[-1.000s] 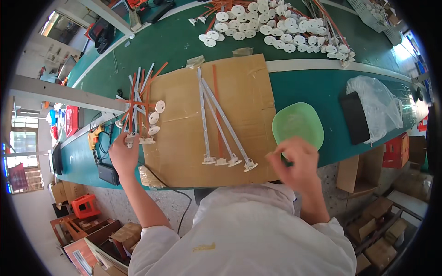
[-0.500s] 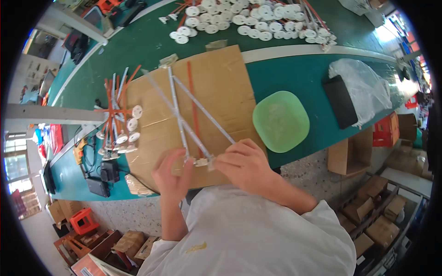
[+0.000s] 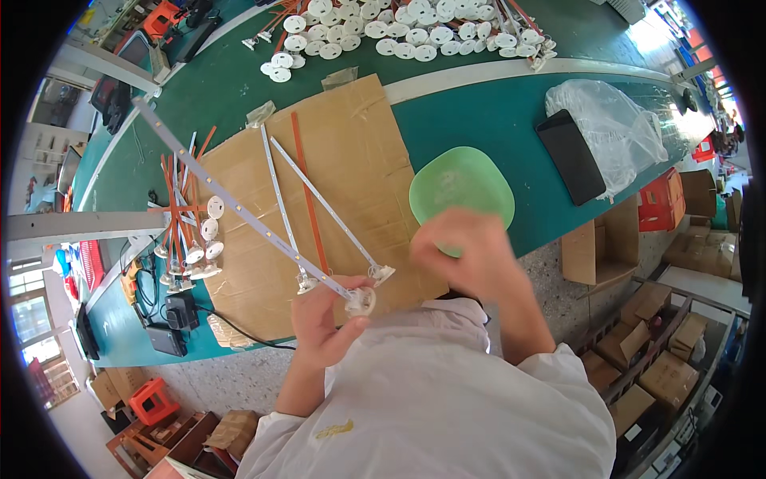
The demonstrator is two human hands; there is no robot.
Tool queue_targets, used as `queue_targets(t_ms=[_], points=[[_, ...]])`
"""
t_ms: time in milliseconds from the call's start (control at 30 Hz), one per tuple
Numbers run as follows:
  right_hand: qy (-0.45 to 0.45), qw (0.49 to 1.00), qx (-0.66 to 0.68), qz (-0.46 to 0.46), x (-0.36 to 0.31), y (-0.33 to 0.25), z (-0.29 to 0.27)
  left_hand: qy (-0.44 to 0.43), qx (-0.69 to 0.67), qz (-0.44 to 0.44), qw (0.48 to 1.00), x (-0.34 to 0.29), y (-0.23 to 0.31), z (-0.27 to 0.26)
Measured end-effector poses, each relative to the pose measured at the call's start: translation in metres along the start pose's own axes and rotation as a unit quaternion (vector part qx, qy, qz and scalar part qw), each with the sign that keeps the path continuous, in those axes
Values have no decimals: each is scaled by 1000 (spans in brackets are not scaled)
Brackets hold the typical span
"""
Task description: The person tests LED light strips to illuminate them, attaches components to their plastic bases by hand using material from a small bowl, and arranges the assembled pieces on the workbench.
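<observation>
My left hand [image 3: 321, 323] pinches a white LED light strip [image 3: 231, 201] near its round clear-white end piece [image 3: 361, 302]. The strip slants up over the cardboard sheet [image 3: 363, 136], toward the far left. My right hand [image 3: 475, 254], smeared by motion, is over the near rim of a light green bowl [image 3: 459, 180]; whether its fingers hold anything is hidden. Small pieces lie in the bowl, too blurred to name. Under the held strip, on the cardboard, lie a white strip [image 3: 277, 188], another slanted white strip [image 3: 327, 203] with a white end fitting, and an orange-red strip [image 3: 308, 188].
A bundle of red and white strips with round white ends [image 3: 187, 207] lies left of the cardboard. Many white discs [image 3: 415, 32] are heaped at the back. At right are a black box [image 3: 571, 156] and a clear plastic bag [image 3: 610, 128]. A black cable [image 3: 247, 334] runs near the front edge.
My left hand now holds the strip raised off the cardboard, its far end swung left and up. My right hand has left the strip's end and moved right to the bowl. The view has shifted slightly.
</observation>
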State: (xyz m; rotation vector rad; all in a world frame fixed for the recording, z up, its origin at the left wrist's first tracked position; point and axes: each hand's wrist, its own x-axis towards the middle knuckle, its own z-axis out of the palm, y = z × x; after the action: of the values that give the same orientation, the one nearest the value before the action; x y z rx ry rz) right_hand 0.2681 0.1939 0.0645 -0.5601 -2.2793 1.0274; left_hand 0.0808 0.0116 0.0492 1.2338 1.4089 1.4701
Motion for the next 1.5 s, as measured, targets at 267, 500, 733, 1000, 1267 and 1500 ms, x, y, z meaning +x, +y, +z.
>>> queue_targets(t_ms=[267, 500, 733, 1000, 1267, 1500], points=[[23, 975, -162, 150, 15, 51, -22, 64, -126, -76, 987, -10, -5, 2], [53, 948, -164, 269, 24, 56, -12, 68, -173, -51, 981, -11, -12, 0], [60, 947, -149, 279, 27, 58, -10, 78, -136, -36, 987, -9, -12, 2], [148, 988, 16, 37, 17, -23, 7, 118, -361, -48, 924, 17, 3, 12], [208, 962, 94, -148, 15, -62, 54, 82, -404, -15, 911, 29, 18, 30], [215, 963, 146, -68, 13, -68, 58, 75, -417, 11, 906, 30, 16, 36]])
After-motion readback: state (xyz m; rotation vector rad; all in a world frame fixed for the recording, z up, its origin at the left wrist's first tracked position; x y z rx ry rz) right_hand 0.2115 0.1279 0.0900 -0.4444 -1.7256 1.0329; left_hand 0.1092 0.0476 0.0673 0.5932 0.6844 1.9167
